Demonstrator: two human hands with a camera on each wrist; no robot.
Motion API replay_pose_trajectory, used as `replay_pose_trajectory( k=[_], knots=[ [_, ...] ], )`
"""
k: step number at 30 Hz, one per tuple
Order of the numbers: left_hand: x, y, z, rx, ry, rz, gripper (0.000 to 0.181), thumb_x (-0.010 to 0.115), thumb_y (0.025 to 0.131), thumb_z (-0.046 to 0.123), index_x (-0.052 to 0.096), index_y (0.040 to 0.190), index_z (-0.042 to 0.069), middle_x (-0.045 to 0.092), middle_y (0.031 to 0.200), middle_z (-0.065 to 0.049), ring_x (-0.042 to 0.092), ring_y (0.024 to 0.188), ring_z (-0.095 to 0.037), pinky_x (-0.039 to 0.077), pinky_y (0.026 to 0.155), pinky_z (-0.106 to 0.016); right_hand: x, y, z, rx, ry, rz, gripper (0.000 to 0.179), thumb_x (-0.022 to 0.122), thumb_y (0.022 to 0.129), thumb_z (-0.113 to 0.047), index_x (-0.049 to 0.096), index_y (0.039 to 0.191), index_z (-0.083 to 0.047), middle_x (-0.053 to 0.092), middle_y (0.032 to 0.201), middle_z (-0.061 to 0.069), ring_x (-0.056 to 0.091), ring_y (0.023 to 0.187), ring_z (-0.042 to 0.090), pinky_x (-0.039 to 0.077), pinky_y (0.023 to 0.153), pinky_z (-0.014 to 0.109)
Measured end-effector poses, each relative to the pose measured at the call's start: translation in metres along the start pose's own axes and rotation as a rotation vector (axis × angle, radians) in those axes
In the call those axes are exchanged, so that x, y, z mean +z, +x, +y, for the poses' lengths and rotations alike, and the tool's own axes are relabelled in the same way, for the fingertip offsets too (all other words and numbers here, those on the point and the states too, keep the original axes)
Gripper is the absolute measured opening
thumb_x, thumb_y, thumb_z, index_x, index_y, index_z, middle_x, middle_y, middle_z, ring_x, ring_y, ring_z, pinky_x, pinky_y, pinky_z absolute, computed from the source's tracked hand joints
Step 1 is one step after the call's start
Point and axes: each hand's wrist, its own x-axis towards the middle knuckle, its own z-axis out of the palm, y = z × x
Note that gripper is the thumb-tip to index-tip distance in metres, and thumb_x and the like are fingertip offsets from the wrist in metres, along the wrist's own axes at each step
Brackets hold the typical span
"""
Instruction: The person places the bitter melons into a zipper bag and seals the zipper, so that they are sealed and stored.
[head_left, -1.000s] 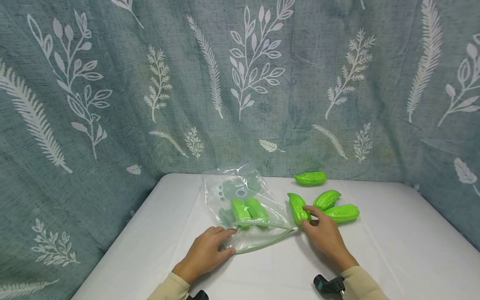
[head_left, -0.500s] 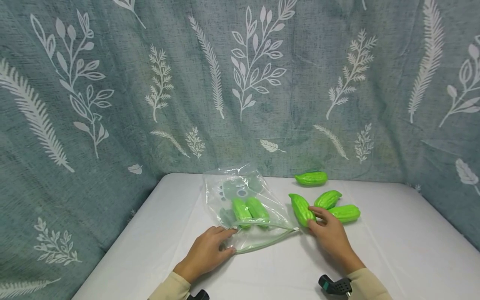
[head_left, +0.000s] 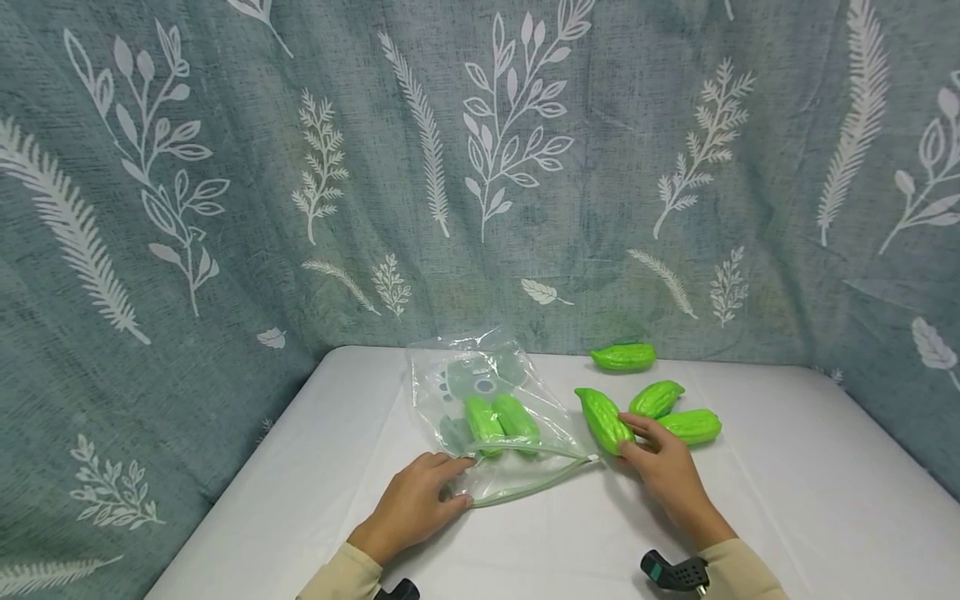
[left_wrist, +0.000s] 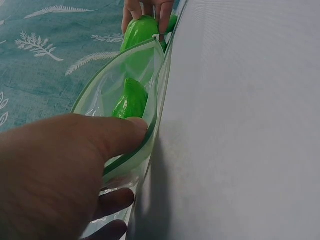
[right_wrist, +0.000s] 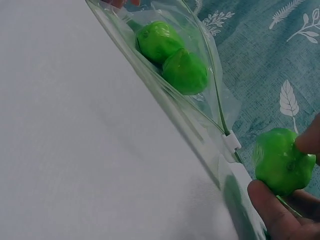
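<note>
A clear zip bag (head_left: 483,360) with a pale green printed pattern lies on the table, its green-edged mouth spread towards me. Two green bitter melons (head_left: 516,421) are inside it. My left hand (head_left: 416,504) holds the bag at the left end of its mouth; in the left wrist view the thumb (left_wrist: 122,135) lies over the green zip edge. To the right of the bag, my right hand (head_left: 666,467) pinches the near end of another bitter melon (head_left: 602,419) between thumb and fingers. In the right wrist view that melon (right_wrist: 282,162) is beside the white zip slider (right_wrist: 231,141).
Three more bitter melons lie on the white table (head_left: 315,492): one at the back edge (head_left: 624,357), one behind my right hand (head_left: 656,399), and one to its right (head_left: 692,426). A patterned green-blue curtain (head_left: 480,275) hangs behind and at the sides.
My right hand has shifted slightly right, and the near end of the pinched bitter melon has swung right with it. My left hand and the bag stay in place.
</note>
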Motion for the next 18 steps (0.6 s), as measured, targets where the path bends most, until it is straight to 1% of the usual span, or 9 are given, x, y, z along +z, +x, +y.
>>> replay_pose_trajectory(
  k=[5,9,12,16,18],
  knots=[
    [-0.0008,-0.0001,0.0001,0.003,0.001,-0.002,0.046,0.08,0.084,0.033,0.07,0.127,0.019,0.069,0.107,0.005,0.059,0.093,-0.012,0.052,0.075,-0.032,-0.0002,-0.0009,-0.0016,0.018,0.083,-0.01,0.053,0.062,0.098,-0.01,0.045,0.147,0.001,0.037,0.152,0.024,0.044,0.132,0.04,0.054,0.088,0.027],
    [-0.0006,-0.0003,0.0001,0.001,-0.001,-0.007,0.046,0.08,0.084,0.033,0.07,0.127,0.02,0.069,0.107,0.005,0.058,0.091,-0.011,0.051,0.074,-0.032,-0.0007,-0.0025,-0.0012,0.01,0.136,-0.017,0.052,0.062,0.098,-0.008,0.046,0.146,0.002,0.038,0.151,0.021,0.041,0.133,0.036,0.054,0.089,0.029],
    [-0.0008,-0.0003,0.0001,-0.001,-0.006,-0.01,0.046,0.08,0.085,0.033,0.069,0.128,0.02,0.069,0.106,0.005,0.058,0.09,-0.011,0.05,0.073,-0.032,-0.0006,-0.0045,-0.0009,-0.009,0.149,-0.014,0.051,0.063,0.098,-0.009,0.047,0.145,0.003,0.041,0.149,0.02,0.046,0.129,0.028,0.054,0.088,0.03],
    [-0.0009,0.0,-0.0006,-0.002,-0.006,-0.007,0.046,0.08,0.084,0.033,0.069,0.128,0.021,0.069,0.106,0.005,0.058,0.09,-0.011,0.05,0.072,-0.032,-0.0004,-0.0059,-0.0025,-0.013,0.137,0.002,0.055,0.067,0.098,-0.02,0.048,0.144,0.002,0.043,0.148,0.018,0.053,0.118,0.012,0.055,0.087,0.03],
    [-0.0004,0.0002,-0.001,-0.003,-0.006,-0.007,0.046,0.08,0.084,0.033,0.069,0.128,0.021,0.069,0.106,0.005,0.058,0.091,-0.011,0.051,0.073,-0.032,-0.0006,-0.0071,-0.0036,-0.011,0.135,0.008,0.058,0.07,0.097,-0.024,0.048,0.144,0.003,0.043,0.148,0.018,0.054,0.114,0.007,0.055,0.087,0.03]
  ],
)
